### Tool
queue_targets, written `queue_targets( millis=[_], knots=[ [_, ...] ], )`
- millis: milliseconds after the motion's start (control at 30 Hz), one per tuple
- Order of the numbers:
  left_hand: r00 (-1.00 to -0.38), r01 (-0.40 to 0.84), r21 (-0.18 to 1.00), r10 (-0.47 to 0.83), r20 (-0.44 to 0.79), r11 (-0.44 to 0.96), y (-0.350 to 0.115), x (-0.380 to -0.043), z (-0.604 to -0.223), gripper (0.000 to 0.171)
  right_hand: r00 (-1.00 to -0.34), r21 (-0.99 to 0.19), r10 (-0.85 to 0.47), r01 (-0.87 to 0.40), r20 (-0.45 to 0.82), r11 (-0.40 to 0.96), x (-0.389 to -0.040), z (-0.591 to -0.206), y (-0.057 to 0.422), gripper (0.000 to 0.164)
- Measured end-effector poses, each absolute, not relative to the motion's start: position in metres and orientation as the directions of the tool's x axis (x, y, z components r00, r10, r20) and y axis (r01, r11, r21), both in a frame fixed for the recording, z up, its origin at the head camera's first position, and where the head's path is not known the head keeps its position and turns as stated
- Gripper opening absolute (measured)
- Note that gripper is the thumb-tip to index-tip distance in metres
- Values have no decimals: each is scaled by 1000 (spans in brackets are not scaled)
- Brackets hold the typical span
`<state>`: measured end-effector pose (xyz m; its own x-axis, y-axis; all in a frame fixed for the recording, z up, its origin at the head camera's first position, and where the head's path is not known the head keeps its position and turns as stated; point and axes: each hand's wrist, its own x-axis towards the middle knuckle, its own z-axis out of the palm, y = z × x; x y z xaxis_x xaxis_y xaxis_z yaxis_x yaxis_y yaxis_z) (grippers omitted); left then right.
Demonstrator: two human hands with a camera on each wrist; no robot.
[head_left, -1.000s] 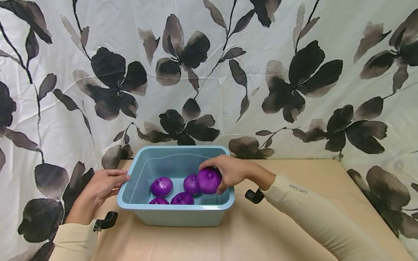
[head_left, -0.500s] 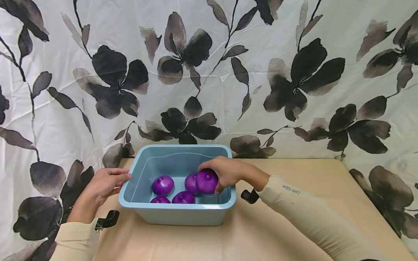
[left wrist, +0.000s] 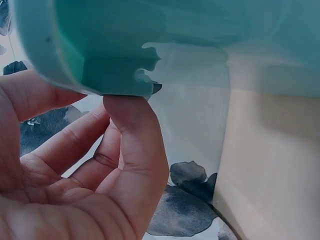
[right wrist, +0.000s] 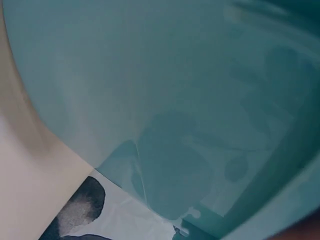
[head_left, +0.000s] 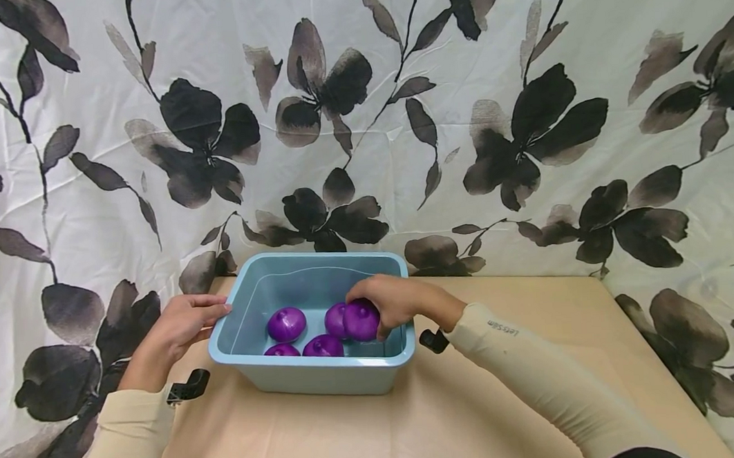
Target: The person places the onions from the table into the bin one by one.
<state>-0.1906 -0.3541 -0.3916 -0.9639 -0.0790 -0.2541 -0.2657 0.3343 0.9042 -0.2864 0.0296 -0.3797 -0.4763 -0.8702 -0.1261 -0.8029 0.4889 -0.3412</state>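
Observation:
A light blue plastic bin [head_left: 315,379] stands on the table with several shiny purple onions [head_left: 287,324] in it. My left hand [head_left: 179,330] pinches the bin's left rim; in the left wrist view the thumb [left wrist: 135,132] lies along the rim's underside. Reaching over the right rim, my right hand [head_left: 392,299] grips a purple onion [head_left: 361,320] inside the bin. That onion overlaps another purple onion [head_left: 336,321] beside it. Two more sit near the front wall, partly hidden by it. The right wrist view is filled by the bin's outer side [right wrist: 125,90], and the right hand's fingers are hidden there.
Beige cloth covers the table [head_left: 507,401]. Behind it and along both sides hangs a white curtain [head_left: 426,177] printed with dark flowers. The bin stands close to the back edge of the table.
My right hand and the onion in it have moved slightly left inside the bin. The left hand keeps its place on the rim. The head view has shifted a little.

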Motion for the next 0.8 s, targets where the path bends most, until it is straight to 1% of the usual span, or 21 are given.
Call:
queue_targets(
  millis=[233, 500, 700, 800],
  knots=[
    [-966, -257, 912, -70, -248, 320, -355, -192, -394, 50, -467, -260, -872, -832, -148, 490, -288, -384, 23, 80],
    [-966, -257, 910, -70, -248, 326, -353, -192, -391, 50, -467, -237, -859, -828, -211, 508, -291, -385, 18, 78],
    [-965, -261, 911, -78, -249, 318, -350, -193, -389, 46, -484, -212, -837, -817, -255, 537, -291, -386, 14, 81],
    [-962, -272, 904, -84, -259, 329, -351, -193, -389, 47, -488, -189, -825, -815, -285, 548, -292, -387, 13, 82]
  ],
)
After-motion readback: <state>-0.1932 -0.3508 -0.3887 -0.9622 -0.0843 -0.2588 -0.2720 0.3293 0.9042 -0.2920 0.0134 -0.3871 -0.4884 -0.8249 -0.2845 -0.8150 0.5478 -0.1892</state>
